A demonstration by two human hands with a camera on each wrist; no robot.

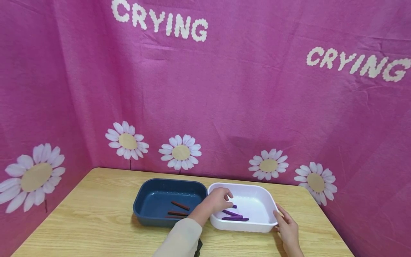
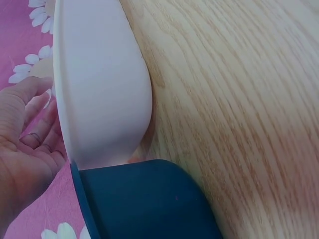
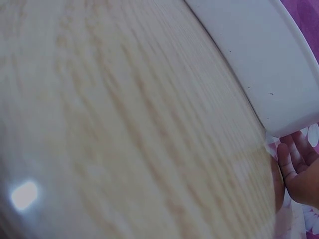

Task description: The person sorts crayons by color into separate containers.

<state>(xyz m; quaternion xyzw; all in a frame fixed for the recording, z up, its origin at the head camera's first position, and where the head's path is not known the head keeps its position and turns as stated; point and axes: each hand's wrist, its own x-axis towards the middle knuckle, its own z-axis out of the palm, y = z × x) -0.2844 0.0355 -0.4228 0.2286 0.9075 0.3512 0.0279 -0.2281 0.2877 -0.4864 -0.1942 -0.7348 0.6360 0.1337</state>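
In the head view my left hand [image 1: 219, 200] reaches over the left rim of a white tray [image 1: 258, 189], fingers loosely bent downward. Several short purple sticks [image 1: 236, 218] lie in that tray below the hand; one short dark purple piece [image 1: 235, 206] shows close by the fingertips. Nothing appears between thumb and fingers of the left hand [image 2: 32, 139] in the left wrist view. My right hand [image 1: 287, 228] holds the tray's near right corner, thumb at the rim and fingers along the outside. The right wrist view shows the right hand [image 3: 301, 174] at the tray's end.
A dark blue tray [image 1: 154, 182] stands against the white tray's left side, with reddish-brown sticks [image 1: 180, 205] inside. Both sit on a wood-grain table [image 1: 106, 210]. A pink cloth [image 1: 224, 107] with daisies and lettering hangs behind and at both sides.
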